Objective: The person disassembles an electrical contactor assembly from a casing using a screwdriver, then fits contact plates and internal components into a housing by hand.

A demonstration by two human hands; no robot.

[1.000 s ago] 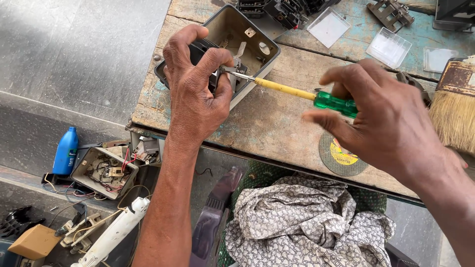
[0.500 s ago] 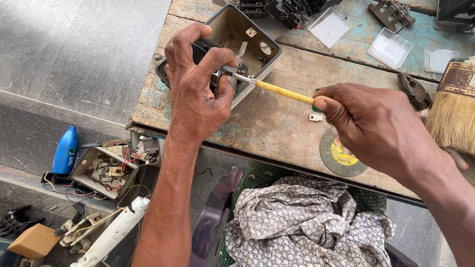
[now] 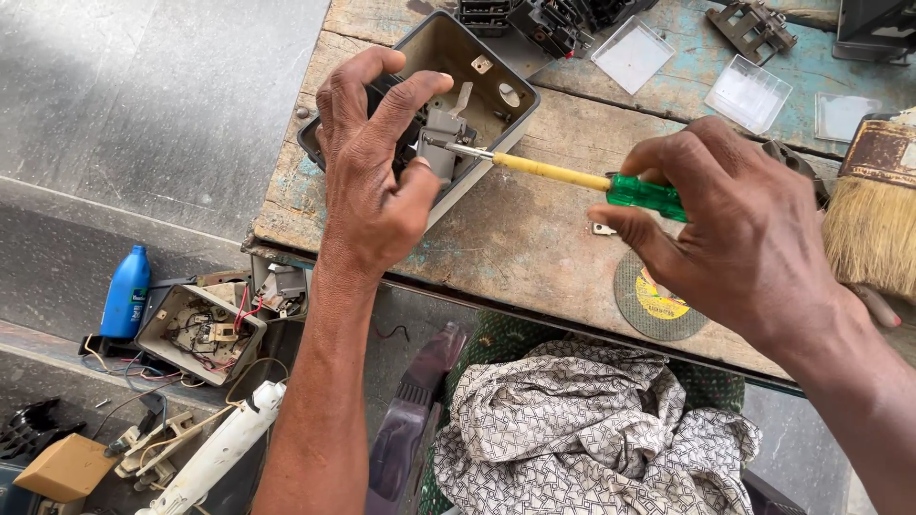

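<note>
My left hand (image 3: 374, 172) grips a small grey part inside an open grey plastic box (image 3: 474, 59) on the worn wooden bench (image 3: 534, 238). My right hand (image 3: 735, 224) holds a screwdriver (image 3: 572, 178) with a yellow shaft and green handle, fingers pinched round the handle. The metal tip touches the grey part just beside my left thumb and forefinger. Part of the box's near wall is hidden by my left hand.
On the bench lie a grinding disc (image 3: 658, 303), a paintbrush (image 3: 873, 215), clear plastic lids (image 3: 749, 92) and black parts (image 3: 558, 21). Below are a patterned cloth (image 3: 592, 429), a blue bottle (image 3: 125, 293), an opened device with wires (image 3: 200, 331) and a white tool (image 3: 224, 448).
My right hand shifted along the screwdriver, covering the green handle half a second ago and now showing it again. The tip stays at the grey part. My left hand keeps its grip.
</note>
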